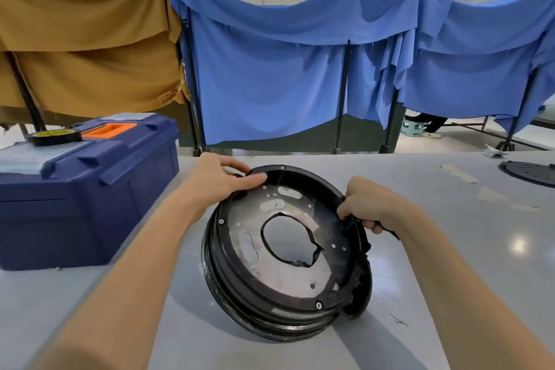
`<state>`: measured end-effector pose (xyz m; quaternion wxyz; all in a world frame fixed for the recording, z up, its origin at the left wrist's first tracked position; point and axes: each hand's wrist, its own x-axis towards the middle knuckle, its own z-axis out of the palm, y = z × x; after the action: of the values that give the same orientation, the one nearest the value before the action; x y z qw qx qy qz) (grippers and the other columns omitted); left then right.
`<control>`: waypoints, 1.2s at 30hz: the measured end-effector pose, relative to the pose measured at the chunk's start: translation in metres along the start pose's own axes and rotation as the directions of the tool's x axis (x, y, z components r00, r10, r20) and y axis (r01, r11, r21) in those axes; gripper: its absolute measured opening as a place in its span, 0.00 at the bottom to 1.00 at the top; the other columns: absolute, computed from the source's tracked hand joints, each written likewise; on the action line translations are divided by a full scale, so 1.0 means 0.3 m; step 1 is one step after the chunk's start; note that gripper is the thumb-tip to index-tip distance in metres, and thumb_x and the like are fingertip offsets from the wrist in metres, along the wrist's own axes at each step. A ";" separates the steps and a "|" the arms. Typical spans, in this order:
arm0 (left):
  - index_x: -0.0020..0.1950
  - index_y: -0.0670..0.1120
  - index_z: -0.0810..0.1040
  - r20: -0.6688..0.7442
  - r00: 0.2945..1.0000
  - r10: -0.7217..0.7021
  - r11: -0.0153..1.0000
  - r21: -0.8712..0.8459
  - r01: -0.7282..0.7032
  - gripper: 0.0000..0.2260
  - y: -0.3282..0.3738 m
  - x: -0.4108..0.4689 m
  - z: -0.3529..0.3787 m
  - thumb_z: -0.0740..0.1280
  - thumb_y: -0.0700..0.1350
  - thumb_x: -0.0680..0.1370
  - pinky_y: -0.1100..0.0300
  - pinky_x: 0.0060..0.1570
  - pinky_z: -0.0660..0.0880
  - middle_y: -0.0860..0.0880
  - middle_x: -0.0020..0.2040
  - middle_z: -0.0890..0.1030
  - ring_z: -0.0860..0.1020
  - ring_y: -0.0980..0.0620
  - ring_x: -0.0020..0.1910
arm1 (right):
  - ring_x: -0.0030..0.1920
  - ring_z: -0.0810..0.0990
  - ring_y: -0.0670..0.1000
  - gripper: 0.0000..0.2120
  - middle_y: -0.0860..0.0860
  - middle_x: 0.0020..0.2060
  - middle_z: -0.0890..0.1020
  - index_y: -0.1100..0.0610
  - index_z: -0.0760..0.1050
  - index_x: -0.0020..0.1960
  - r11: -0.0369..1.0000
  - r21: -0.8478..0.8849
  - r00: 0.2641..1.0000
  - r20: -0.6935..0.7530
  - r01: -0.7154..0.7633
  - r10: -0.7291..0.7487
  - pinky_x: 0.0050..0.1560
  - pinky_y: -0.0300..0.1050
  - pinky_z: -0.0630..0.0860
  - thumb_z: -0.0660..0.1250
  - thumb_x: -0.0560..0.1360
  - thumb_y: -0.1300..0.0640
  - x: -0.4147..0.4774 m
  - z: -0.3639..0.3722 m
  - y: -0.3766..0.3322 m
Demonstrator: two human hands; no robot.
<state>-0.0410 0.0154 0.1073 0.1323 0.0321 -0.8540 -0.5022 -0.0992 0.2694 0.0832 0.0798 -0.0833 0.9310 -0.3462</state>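
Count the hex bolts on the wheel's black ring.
3 bolts: one at the far edge, one at the left, one nearest. The right hand may hide another.

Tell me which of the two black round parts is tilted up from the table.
The big rim in the middle; the disc at far right lies flat.

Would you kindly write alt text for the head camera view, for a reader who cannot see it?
Two bare hands hold a black wheel rim tilted on a grey table: the left hand grips its far edge, the right hand a black strip at its right edge. A blue toolbox stands at left.
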 end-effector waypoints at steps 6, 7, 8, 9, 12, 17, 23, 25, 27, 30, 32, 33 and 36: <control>0.46 0.43 0.80 -0.011 0.994 -0.110 0.971 0.211 0.110 0.10 -0.057 0.006 0.019 0.78 0.39 0.68 0.62 0.30 0.71 0.44 0.39 0.81 0.76 0.52 0.32 | 0.18 0.58 0.50 0.17 0.49 0.14 0.61 0.58 0.59 0.31 0.994 -0.090 0.998 -0.006 0.062 -0.063 0.23 0.36 0.57 0.66 0.71 0.67 0.014 0.034 -0.035; 0.46 0.43 0.79 -0.027 0.993 -0.111 0.963 0.243 0.114 0.10 -0.073 0.008 0.021 0.77 0.38 0.69 0.62 0.29 0.69 0.44 0.39 0.80 0.75 0.52 0.32 | 0.19 0.58 0.50 0.17 0.49 0.14 0.61 0.59 0.60 0.30 0.992 -0.101 0.997 -0.007 0.071 -0.073 0.23 0.37 0.58 0.66 0.71 0.67 0.018 0.044 -0.040; 0.45 0.43 0.79 -0.038 0.993 -0.111 0.951 0.285 0.118 0.09 -0.088 0.009 0.021 0.76 0.38 0.69 0.62 0.28 0.68 0.44 0.40 0.80 0.75 0.52 0.32 | 0.19 0.59 0.50 0.16 0.49 0.14 0.62 0.59 0.61 0.30 0.990 -0.117 0.997 -0.009 0.080 -0.082 0.23 0.37 0.59 0.66 0.71 0.66 0.023 0.055 -0.044; 0.45 0.43 0.78 -0.042 0.993 -0.113 0.938 0.324 0.120 0.08 -0.103 0.012 0.022 0.75 0.37 0.70 0.61 0.28 0.68 0.43 0.41 0.79 0.74 0.52 0.33 | 0.19 0.60 0.51 0.16 0.49 0.14 0.62 0.60 0.62 0.30 0.986 -0.140 0.996 -0.013 0.089 -0.091 0.23 0.38 0.60 0.67 0.71 0.66 0.026 0.066 -0.047; 0.42 0.44 0.75 -0.005 0.988 -0.155 0.906 0.397 0.144 0.08 -0.148 0.012 0.019 0.73 0.35 0.71 0.61 0.30 0.67 0.44 0.40 0.77 0.73 0.51 0.35 | 0.20 0.62 0.52 0.17 0.50 0.18 0.65 0.58 0.62 0.30 0.967 -0.225 0.992 -0.031 0.116 -0.126 0.25 0.40 0.62 0.69 0.70 0.63 0.038 0.102 -0.051; 0.50 0.44 0.71 0.089 0.959 -0.270 0.816 0.550 0.179 0.10 -0.187 -0.002 0.011 0.71 0.38 0.74 0.61 0.30 0.66 0.47 0.43 0.73 0.71 0.49 0.39 | 0.28 0.66 0.51 0.20 0.50 0.28 0.68 0.54 0.61 0.33 0.917 -0.380 0.983 -0.078 0.122 -0.164 0.29 0.42 0.61 0.74 0.68 0.57 0.067 0.155 -0.065; 0.53 0.42 0.73 0.154 0.927 -0.342 0.721 0.676 0.154 0.12 -0.169 -0.009 0.003 0.72 0.42 0.74 0.60 0.35 0.71 0.46 0.42 0.74 0.73 0.47 0.42 | 0.28 0.65 0.51 0.23 0.49 0.27 0.66 0.55 0.60 0.31 0.890 -0.437 0.970 -0.132 0.129 -0.205 0.28 0.42 0.59 0.76 0.65 0.53 0.095 0.192 -0.061; 0.57 0.43 0.73 0.130 0.952 -0.278 0.678 0.729 0.098 0.20 -0.153 -0.008 0.012 0.75 0.49 0.72 0.57 0.45 0.72 0.46 0.49 0.75 0.73 0.46 0.48 | 0.31 0.70 0.52 0.23 0.49 0.30 0.70 0.54 0.62 0.33 0.891 -0.434 0.968 -0.136 0.131 -0.209 0.29 0.42 0.61 0.77 0.65 0.50 0.101 0.195 -0.057; 0.56 0.46 0.72 0.112 0.987 -0.112 0.687 0.726 -0.004 0.27 -0.139 0.001 0.044 0.78 0.57 0.66 0.54 0.53 0.72 0.47 0.54 0.73 0.73 0.46 0.54 | 0.35 0.72 0.53 0.23 0.48 0.33 0.72 0.53 0.63 0.35 0.892 -0.431 0.968 -0.133 0.137 -0.213 0.30 0.43 0.62 0.77 0.66 0.47 0.105 0.198 -0.057; 0.56 0.49 0.71 0.267 0.962 0.058 0.674 0.700 -0.235 0.34 -0.122 0.003 0.127 0.80 0.62 0.58 0.55 0.57 0.68 0.49 0.55 0.69 0.70 0.48 0.55 | 0.31 0.69 0.50 0.23 0.49 0.30 0.70 0.54 0.64 0.33 0.893 -0.427 0.967 -0.132 0.143 -0.218 0.29 0.43 0.61 0.78 0.66 0.46 0.107 0.197 -0.054; 0.56 0.50 0.67 0.370 0.927 0.059 0.654 0.688 -0.315 0.37 -0.131 0.002 0.174 0.81 0.61 0.57 0.56 0.58 0.65 0.50 0.56 0.67 0.67 0.49 0.55 | 0.30 0.69 0.49 0.23 0.49 0.30 0.70 0.54 0.64 0.33 0.894 -0.424 0.967 -0.134 0.143 -0.218 0.29 0.43 0.61 0.78 0.65 0.46 0.107 0.196 -0.050; 0.55 0.51 0.65 0.396 0.916 0.054 0.656 0.678 -0.332 0.36 -0.140 0.006 0.188 0.81 0.60 0.57 0.55 0.58 0.65 0.50 0.56 0.67 0.66 0.50 0.54 | 0.30 0.69 0.49 0.23 0.49 0.30 0.70 0.55 0.65 0.33 0.894 -0.423 0.966 -0.133 0.147 -0.221 0.28 0.42 0.61 0.78 0.65 0.45 0.107 0.196 -0.049; 0.53 0.52 0.64 0.434 0.898 0.066 0.696 0.625 -0.353 0.33 -0.157 0.020 0.194 0.81 0.57 0.59 0.54 0.53 0.67 0.51 0.55 0.71 0.69 0.50 0.51 | 0.29 0.69 0.48 0.22 0.48 0.29 0.71 0.55 0.66 0.33 0.896 -0.414 0.964 -0.131 0.159 -0.232 0.28 0.42 0.61 0.78 0.65 0.45 0.109 0.196 -0.046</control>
<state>-0.0655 0.0406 0.0408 0.0005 -0.1182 -0.9850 -0.1254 -0.1177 0.2152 0.0452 -0.0574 -0.1601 0.9722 -0.1610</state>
